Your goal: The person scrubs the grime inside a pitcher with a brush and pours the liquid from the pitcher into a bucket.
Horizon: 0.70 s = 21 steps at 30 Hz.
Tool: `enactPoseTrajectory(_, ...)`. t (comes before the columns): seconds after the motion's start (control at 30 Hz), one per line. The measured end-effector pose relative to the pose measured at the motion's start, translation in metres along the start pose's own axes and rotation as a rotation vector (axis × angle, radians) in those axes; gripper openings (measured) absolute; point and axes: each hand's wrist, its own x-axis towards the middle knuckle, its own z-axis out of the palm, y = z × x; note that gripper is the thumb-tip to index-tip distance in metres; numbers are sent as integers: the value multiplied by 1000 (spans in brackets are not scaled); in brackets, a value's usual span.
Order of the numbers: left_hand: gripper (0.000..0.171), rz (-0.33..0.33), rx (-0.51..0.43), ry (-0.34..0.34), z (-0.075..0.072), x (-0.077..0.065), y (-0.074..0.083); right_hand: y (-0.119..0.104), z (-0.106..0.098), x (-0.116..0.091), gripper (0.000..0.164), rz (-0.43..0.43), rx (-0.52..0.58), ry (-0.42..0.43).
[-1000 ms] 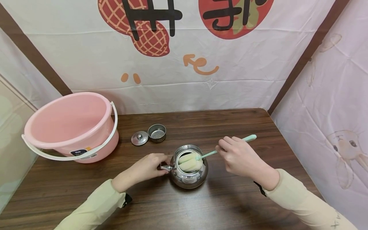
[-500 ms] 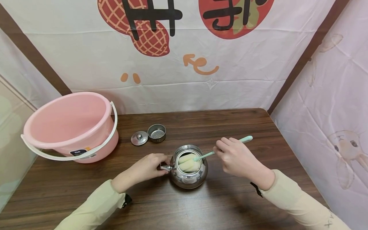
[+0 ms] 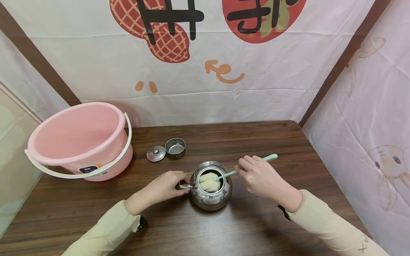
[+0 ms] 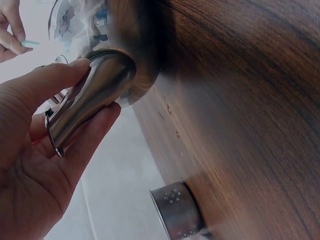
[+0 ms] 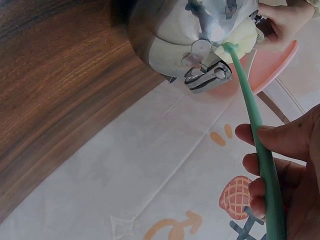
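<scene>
A shiny metal teapot (image 3: 209,202) stands on the table with its top opening uncovered. My left hand (image 3: 168,185) grips its short spout (image 4: 95,90) between thumb and fingers, as the left wrist view shows close up. In my right hand (image 3: 258,176) is a sponge brush, its mint-green handle (image 5: 252,105) held between thumb and curled fingers. The brush's pale yellow sponge head (image 3: 209,182) sits inside the teapot's mouth, its lower part hidden by the wall. The teapot's carrying handle (image 5: 207,77) is folded down at the far side.
A pink bucket (image 3: 126,158) with a white handle stands at the left of the wooden table (image 3: 243,231). Behind the teapot lie a small metal lid (image 3: 156,154) and a perforated strainer cup (image 3: 175,148). A printed white cloth (image 3: 192,106) hangs behind the table's back edge.
My right hand has shifted left and slightly down, pushing the brush's sponge head deeper into the teapot. The left hand and teapot have stayed in place.
</scene>
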Motion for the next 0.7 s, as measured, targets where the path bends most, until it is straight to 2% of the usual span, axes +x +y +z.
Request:
enactPoseTrajectory(0.47,20,8,-9,4,0,0,0,1,9,2,37,6,-10,-21)
enactPoseTrajectory(0.7,19,11,-15,6,0,0,-1,2,12,1,31,15,-15,-45)
